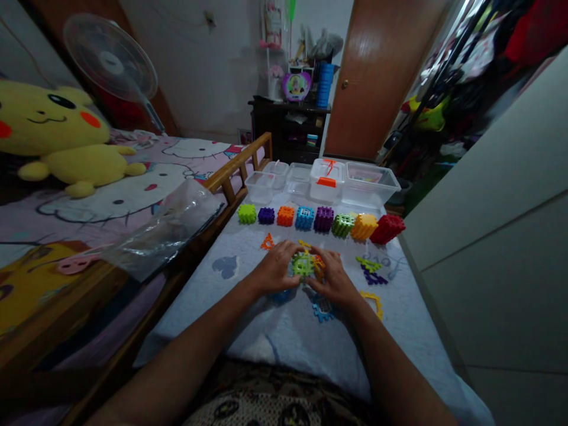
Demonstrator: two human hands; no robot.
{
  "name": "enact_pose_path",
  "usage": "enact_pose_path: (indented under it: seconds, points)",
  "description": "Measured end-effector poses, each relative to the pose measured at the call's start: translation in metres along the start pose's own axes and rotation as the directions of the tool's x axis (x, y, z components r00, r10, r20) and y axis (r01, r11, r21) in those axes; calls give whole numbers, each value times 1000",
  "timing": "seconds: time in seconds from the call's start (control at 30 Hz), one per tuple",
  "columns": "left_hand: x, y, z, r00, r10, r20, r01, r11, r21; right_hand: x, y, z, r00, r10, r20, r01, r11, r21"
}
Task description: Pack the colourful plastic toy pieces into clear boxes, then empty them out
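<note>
Between both hands is a light green notched building piece (302,264), with an orange piece (318,267) against its right side. My left hand (278,266) curls around the green piece from the left. From the right, my right hand (331,277) closes on the same cluster, thumb low and fingertips high. A blue piece (281,296) lies partly hidden under my left hand. Another blue piece (323,309) is below my right hand. An orange triangular piece (267,241) rests left of the hands, and a yellow ring-like piece (373,303) rests right of my right wrist.
Behind the hands runs a row of coloured stacks, from a lime stack (247,214) to a red stack (387,229). Clear plastic containers (370,188) stand at the far edge. Loose green (368,264) and purple pieces (374,276) lie right. A wooden bed rail (235,163) borders the left.
</note>
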State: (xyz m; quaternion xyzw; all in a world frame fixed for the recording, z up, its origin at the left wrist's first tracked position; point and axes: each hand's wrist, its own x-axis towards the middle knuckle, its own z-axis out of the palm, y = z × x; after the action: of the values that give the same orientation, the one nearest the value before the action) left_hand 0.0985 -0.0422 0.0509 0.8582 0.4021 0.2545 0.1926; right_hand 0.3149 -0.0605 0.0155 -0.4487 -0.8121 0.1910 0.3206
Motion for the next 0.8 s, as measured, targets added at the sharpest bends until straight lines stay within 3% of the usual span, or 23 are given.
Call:
enact_pose_path:
  seconds: [0.17,0.37,0.8]
  points:
    - [1,1,12,1000,31,0,-30,993,-115,-1,1,2,997,26,69,-23,999,-34]
    - [-3,-5,20,997,65,-38,-70,988,-135,-3,2,1,998,59,-9,-60,994,-94]
    - [-8,-4,24,979,150,-141,-165,981,-103,-3,-7,4,999,-7,-39,0,982,-188]
